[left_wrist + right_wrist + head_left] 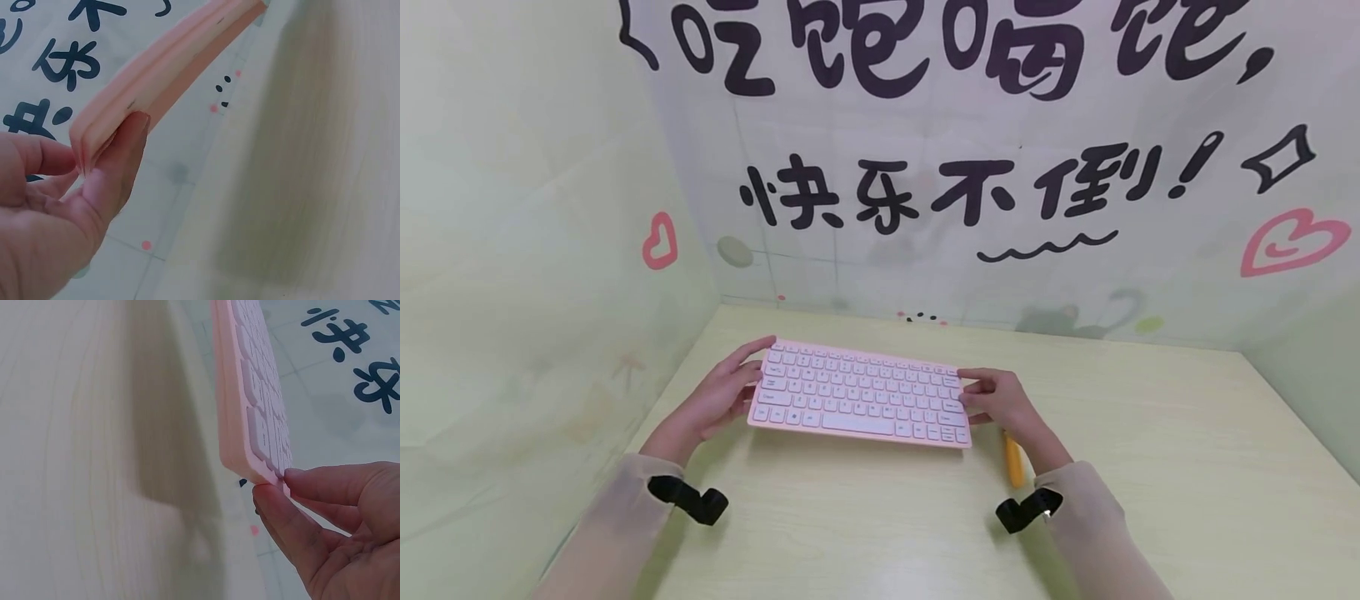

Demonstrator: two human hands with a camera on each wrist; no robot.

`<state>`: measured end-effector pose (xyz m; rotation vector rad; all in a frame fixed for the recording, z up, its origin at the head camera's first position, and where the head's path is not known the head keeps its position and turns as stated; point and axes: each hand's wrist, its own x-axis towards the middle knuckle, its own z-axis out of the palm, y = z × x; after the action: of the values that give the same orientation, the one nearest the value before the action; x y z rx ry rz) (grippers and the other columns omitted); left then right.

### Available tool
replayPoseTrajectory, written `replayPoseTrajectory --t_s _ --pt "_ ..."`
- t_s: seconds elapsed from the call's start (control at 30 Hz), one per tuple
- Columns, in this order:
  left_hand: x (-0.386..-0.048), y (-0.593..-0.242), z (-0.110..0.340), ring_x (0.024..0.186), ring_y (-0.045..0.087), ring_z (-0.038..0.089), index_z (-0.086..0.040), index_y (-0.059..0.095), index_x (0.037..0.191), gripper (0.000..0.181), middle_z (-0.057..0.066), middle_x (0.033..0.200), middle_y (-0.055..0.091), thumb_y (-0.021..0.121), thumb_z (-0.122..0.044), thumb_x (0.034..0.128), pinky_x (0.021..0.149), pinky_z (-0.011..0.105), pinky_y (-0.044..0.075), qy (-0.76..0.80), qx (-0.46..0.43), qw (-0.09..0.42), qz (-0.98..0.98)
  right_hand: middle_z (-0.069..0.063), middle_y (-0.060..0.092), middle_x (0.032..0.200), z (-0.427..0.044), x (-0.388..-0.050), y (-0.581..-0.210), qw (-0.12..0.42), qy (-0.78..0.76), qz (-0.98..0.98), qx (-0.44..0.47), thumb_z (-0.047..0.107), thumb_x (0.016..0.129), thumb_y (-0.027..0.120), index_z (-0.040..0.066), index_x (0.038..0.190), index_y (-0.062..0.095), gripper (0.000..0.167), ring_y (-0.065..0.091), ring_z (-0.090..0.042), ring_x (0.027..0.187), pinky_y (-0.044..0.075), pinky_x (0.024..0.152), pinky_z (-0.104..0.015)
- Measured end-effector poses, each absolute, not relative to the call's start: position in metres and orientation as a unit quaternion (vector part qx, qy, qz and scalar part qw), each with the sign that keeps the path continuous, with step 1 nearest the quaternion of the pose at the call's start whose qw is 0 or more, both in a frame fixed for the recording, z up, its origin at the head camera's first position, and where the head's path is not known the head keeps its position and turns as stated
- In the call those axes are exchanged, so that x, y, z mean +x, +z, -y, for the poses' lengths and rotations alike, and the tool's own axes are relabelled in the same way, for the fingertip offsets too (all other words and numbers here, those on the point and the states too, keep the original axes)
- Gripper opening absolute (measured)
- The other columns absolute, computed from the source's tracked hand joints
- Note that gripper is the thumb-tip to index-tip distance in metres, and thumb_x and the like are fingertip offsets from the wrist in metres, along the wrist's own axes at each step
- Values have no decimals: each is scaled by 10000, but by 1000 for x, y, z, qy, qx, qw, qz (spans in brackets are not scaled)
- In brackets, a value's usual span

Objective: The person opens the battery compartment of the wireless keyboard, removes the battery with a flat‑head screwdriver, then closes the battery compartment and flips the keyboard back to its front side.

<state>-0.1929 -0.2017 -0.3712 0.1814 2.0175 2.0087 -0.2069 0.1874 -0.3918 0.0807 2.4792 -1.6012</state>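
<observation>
A pink keyboard (859, 393) with white keys is held above the table, its key side showing in the head view and its right end slightly lower. My left hand (715, 402) grips its left end. In the left wrist view, fingers and thumb lie around the pink edge of the keyboard (156, 78). At the other end my right hand (1003, 402) pinches the right edge. The right wrist view has thumb and fingertips of the right hand (337, 519) on a corner of the keyboard (231, 406). Some fingertips are hidden behind it.
An orange-yellow stick-like object (1014, 462) lies on the pale wooden table (850, 525), close to the right wrist and partly hidden by it. Behind the table stands a white printed backdrop (887, 275) with large dark characters. Another pale sheet (550, 292) borders the left side.
</observation>
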Motion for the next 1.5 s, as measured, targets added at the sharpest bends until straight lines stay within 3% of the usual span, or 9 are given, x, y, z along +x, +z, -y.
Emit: replayPoseTrajectory --t_s 0.4,0.77,1.13,1.5 --pt "-182 -354 199 866 625 212 -165 196 1467 505 175 1234 523 352 -102 991 685 326 528 683 86 129 -714 -143 587 937 -189 -208 -389 108 -521 -846 12 -33 842 611 -1 1267 520 435 565 -233 770 536 629 -337" --pt "-175 -340 191 811 641 194 -129 194 1466 517 234 1249 504 372 -85 983 620 317 533 692 90 107 -708 -146 593 935 -190 -210 -390 122 -534 -836 6 -38 844 606 1 1270 517 438 581 -226 756 536 635 -348" --pt "-166 -317 187 839 640 176 -113 216 1461 523 143 1200 562 363 -42 964 575 308 532 699 109 59 -704 -138 609 955 -186 -208 -384 118 -546 -829 -11 -14 854 604 16 1292 499 451 596 -225 790 535 642 -350" --pt "-159 -293 178 859 631 159 -90 236 1452 539 260 1253 488 348 3 933 626 362 535 674 97 34 -731 -149 583 994 -181 -207 -381 110 -549 -828 -19 14 862 607 33 1296 500 447 583 -233 811 534 659 -360"
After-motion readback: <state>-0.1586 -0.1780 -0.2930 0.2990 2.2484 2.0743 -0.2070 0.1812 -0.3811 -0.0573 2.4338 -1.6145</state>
